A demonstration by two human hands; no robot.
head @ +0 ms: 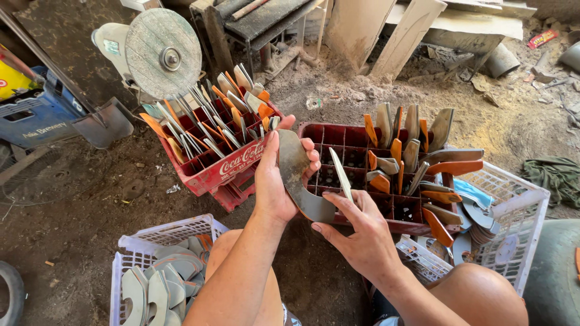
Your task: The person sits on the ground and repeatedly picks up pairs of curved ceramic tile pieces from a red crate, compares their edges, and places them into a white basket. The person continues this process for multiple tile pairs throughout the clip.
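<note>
My left hand [275,178] grips a curved grey metal blade [296,172] by its upper part, holding it upright in front of me. My right hand [356,232] touches the blade's lower end and holds a thin pale strip [341,175] between its fingers. Both hands hover over the dirt floor, between two red bottle crates.
A red crate [208,169] on the left holds several orange-handled blades. Another red crate [362,136] on the right holds more. White baskets [124,247] [519,199] with curved blades stand at lower left and right. A grinding wheel [163,54] stands behind.
</note>
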